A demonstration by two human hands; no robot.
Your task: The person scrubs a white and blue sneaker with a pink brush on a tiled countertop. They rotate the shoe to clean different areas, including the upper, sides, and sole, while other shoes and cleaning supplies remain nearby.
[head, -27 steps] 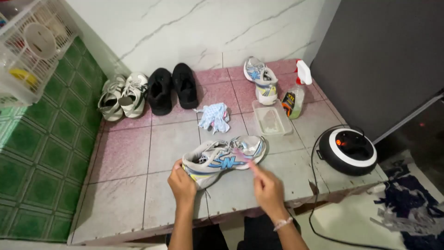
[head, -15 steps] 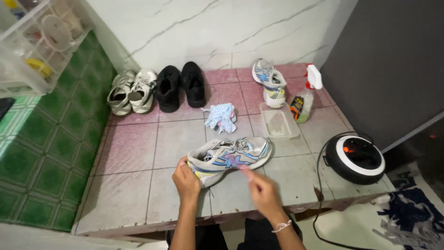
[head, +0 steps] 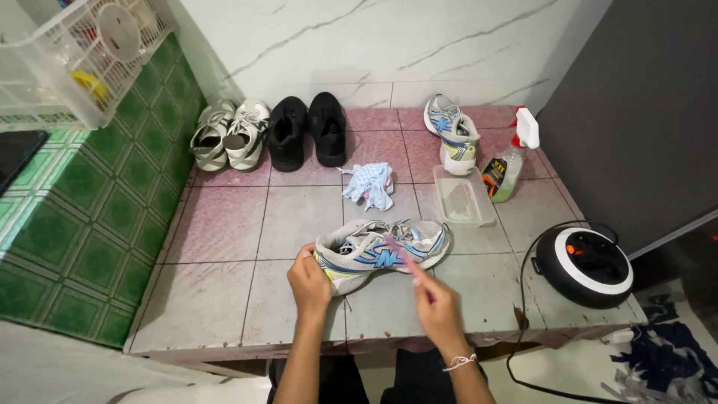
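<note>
A white and blue running shoe (head: 385,249) lies on its side on the tiled floor in front of me. My left hand (head: 310,283) grips its heel end and holds it steady. My right hand (head: 436,304) holds a thin pink brush (head: 402,255) whose tip rests against the side of the shoe. The matching shoe (head: 452,132) stands upright at the back right, beside the wall.
A white pair (head: 229,135) and a black pair (head: 307,129) of shoes line the back wall. A crumpled blue cloth (head: 369,184), a clear plastic tray (head: 462,196), a spray bottle (head: 508,158) and a round black-and-white device (head: 585,265) with a cord are nearby. A white wire basket (head: 78,58) hangs upper left.
The view has shifted slightly. My right hand has drawn the brush back along the shoe's side; my left hand keeps its hold on the heel.
</note>
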